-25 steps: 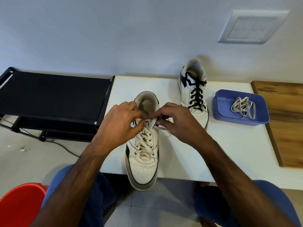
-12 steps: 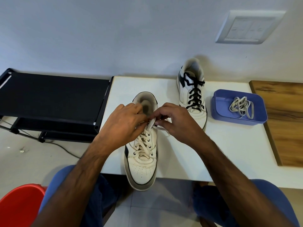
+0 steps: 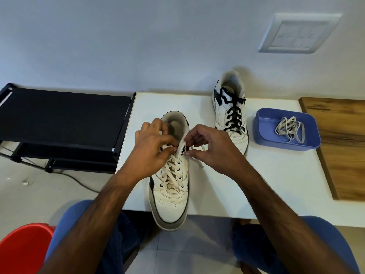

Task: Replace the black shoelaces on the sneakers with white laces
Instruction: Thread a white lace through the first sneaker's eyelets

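From the head camera, looking down over the person's knees in blue cloth, a small white table (image 3: 276, 184) stands pushed up to a pale bluish wall (image 3: 138, 46) that carries a white switch plate (image 3: 298, 33) up on the right. The near sneaker (image 3: 169, 194) sits on the table with its toe hanging past the front edge toward the person, and a white lace (image 3: 171, 171) is already crossed up through its eyelets. The left hand (image 3: 152, 153) has its grip pinched on the lace at the top of the tongue, fingers curled; the right hand (image 3: 211, 149) pinches a loop of the same lace between thumb and forefinger, and a loose end (image 3: 198, 163) trails onto the table just beside the shoe. The second sneaker (image 3: 230, 107) stands farther back by the wall, heel away from the person, with its black lace (image 3: 234, 117) in place. Just to its right a blue tray (image 3: 264, 133) rests on the table and holds a loose bundle of pale lace (image 3: 290, 129). A wooden board (image 3: 343, 147) lies along the table's right side, touching its edge. To the left of the table is a low black rack (image 3: 63, 113) with a cable (image 3: 79, 180) running over the light tiled floor (image 3: 49, 190) beneath it, and a red tub (image 3: 21, 252) shows at the lower left corner
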The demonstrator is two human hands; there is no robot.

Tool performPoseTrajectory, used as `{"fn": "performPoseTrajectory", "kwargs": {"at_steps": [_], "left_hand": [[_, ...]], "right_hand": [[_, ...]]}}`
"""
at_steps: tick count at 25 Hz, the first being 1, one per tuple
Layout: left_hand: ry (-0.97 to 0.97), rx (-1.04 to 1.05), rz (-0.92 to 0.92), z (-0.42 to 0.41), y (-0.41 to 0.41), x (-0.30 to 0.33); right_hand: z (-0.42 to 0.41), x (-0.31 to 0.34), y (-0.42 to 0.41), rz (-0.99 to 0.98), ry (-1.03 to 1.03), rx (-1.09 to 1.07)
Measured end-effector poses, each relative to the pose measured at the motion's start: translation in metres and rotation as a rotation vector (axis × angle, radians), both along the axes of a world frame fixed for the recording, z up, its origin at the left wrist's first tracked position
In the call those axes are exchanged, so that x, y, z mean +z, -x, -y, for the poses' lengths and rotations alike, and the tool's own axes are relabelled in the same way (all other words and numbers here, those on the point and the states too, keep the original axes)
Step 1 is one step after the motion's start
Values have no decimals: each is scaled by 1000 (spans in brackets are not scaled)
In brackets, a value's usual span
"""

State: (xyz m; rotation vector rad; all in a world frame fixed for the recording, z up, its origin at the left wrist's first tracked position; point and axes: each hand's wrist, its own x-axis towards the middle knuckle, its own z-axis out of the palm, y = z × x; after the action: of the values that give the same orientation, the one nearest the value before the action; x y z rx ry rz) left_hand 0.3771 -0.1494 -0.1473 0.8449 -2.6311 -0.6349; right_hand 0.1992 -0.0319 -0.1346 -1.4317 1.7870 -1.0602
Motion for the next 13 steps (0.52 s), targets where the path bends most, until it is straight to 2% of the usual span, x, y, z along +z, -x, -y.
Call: {"fn": "performPoseTrajectory", "kwargs": {"at_steps": [6,13], "left_hand": [[-102,-15,34,2,-3,5],[118,39,35,-7,-5,9]], "right_hand": [[2,-6,-3,-60,-20,-33],[2,-5,-4,-33,-38,-75]]}}
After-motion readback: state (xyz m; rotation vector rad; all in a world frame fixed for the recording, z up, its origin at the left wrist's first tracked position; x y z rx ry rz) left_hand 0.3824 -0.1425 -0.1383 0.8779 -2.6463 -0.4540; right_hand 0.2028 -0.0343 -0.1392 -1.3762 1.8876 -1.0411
